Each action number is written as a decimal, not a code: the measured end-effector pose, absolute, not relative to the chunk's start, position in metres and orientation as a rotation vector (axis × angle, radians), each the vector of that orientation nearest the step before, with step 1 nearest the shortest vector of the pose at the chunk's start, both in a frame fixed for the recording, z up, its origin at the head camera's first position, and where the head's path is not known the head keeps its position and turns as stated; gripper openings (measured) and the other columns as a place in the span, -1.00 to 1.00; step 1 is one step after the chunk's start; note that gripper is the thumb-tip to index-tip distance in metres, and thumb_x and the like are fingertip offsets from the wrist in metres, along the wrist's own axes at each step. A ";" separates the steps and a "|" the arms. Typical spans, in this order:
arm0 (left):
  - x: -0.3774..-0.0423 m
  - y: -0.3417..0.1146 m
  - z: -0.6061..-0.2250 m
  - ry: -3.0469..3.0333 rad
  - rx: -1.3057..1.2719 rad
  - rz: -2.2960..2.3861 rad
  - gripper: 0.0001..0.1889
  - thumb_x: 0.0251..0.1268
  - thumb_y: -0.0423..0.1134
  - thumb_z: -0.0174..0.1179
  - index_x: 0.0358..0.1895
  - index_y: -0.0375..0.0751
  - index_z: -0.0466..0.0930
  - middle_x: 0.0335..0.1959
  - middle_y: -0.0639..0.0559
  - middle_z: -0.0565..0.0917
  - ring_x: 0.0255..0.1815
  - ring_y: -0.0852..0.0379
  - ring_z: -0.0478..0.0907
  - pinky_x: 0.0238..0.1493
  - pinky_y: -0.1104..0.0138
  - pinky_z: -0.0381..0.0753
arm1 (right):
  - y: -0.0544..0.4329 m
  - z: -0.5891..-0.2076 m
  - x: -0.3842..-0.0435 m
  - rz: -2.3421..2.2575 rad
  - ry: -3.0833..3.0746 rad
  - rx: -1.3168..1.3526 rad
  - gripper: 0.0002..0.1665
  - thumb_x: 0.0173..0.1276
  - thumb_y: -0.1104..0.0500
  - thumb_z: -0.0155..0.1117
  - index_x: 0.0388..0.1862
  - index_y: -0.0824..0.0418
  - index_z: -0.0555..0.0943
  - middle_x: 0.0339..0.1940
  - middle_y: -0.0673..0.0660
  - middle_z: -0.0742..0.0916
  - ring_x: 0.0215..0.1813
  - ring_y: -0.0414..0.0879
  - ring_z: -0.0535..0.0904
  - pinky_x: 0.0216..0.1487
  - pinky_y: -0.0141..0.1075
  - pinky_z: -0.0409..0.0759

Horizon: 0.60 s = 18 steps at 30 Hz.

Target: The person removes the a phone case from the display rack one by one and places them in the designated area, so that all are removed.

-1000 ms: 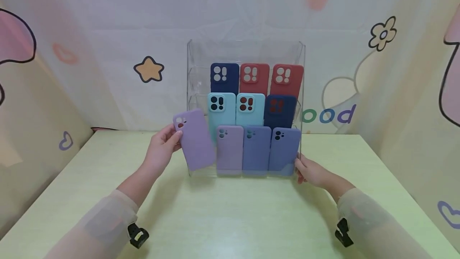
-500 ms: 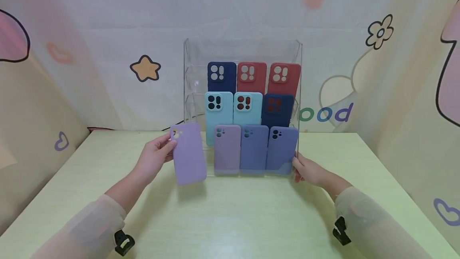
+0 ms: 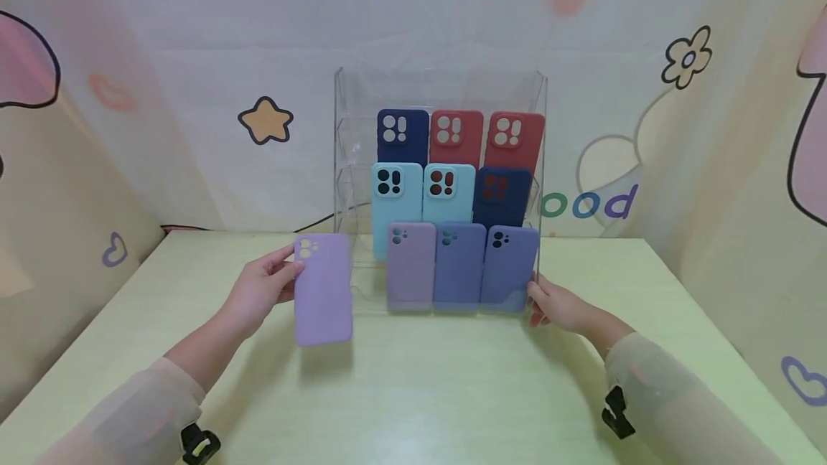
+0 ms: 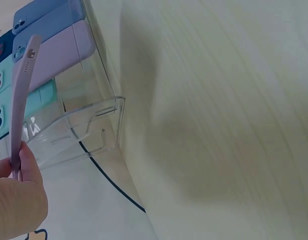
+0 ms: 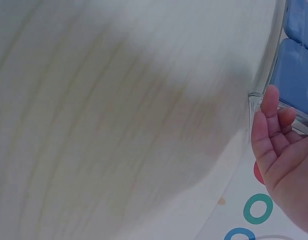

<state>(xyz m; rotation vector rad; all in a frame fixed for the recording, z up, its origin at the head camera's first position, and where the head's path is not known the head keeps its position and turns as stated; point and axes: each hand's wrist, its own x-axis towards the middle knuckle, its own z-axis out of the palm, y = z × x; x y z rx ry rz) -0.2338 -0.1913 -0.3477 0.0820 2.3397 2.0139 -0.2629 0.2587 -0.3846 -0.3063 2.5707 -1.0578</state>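
Observation:
My left hand pinches a light purple phone case by its upper left edge. In the left wrist view the case is seen edge-on between thumb and fingers. It is held upright over the table, in front of the left end of a clear tiered display rack. My right hand grips the rack's lower right corner, with the fingertips at the clear edge. The rack's bottom row holds a lilac case and two blue-violet cases.
Above them stand two light blue cases and a navy case. A second navy case and two red cases fill the row behind. A printed cloth hangs behind the pale table.
My left hand has drawn the light purple case down and to the left, away from the rack, and turned it from tilted to nearly upright. The right hand stays at the rack's corner.

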 end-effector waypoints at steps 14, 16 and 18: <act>-0.219 -0.222 -0.352 2.392 0.087 1.883 -0.37 0.39 -0.18 0.05 0.43 -0.30 0.05 -0.14 -0.05 0.58 -0.29 0.24 0.59 -0.15 0.34 0.59 | 0.261 -0.384 -0.264 -1.109 2.505 -0.270 -0.50 0.54 0.06 -0.44 0.18 0.46 0.07 -0.50 0.19 0.40 -0.21 0.04 0.55 -0.12 -0.09 0.53; -0.217 -0.227 -0.352 2.396 0.083 1.858 -0.36 0.39 -0.18 0.05 0.43 -0.30 0.04 -0.16 -0.04 0.58 -0.29 0.23 0.59 -0.16 0.35 0.59 | 0.261 -0.384 -0.264 -1.112 2.492 -0.266 -0.49 0.54 0.05 -0.45 0.17 0.47 0.07 -0.47 0.20 0.41 -0.20 0.03 0.54 -0.11 -0.09 0.53; -0.215 -0.232 -0.354 2.400 0.082 1.839 -0.35 0.39 -0.18 0.05 0.43 -0.32 0.03 -0.18 -0.03 0.58 -0.30 0.23 0.59 -0.16 0.35 0.59 | 0.261 -0.384 -0.264 -1.116 2.484 -0.263 -0.49 0.54 0.05 -0.45 0.16 0.47 0.08 -0.45 0.21 0.43 -0.20 0.03 0.54 -0.10 -0.09 0.53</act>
